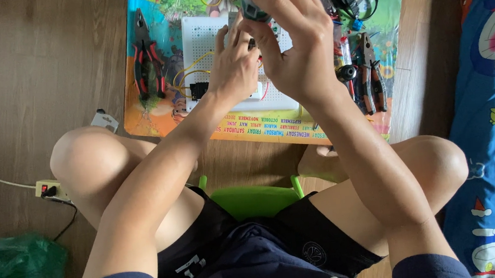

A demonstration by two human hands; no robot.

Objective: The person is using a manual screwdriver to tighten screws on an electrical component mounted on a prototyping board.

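Your right hand (pixel 295 37) grips a small dark-green round part (pixel 255 12) between curled fingers, raised above the white breadboard (pixel 214 39), while your left hand (pixel 234 67) sits just beside it with fingers bent toward the part; whether they pinch it cannot be told. This appears to be a fitting step, so the next move likely calls for fine alignment. Keep clear of the yellow jumper wires (pixel 189 72) left of your fingers and the orange-handled pliers (pixel 372 78) to their right; open wooden floor (pixel 41 74) lies farther left.

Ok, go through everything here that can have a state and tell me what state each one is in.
Right hand: raised, gripping a small dark part.
Left hand: fingertips on that part.
Red-handled pliers: closed, lying flat.
Orange-handled pliers: closed, lying flat.
White breadboard: wired, on the mat.
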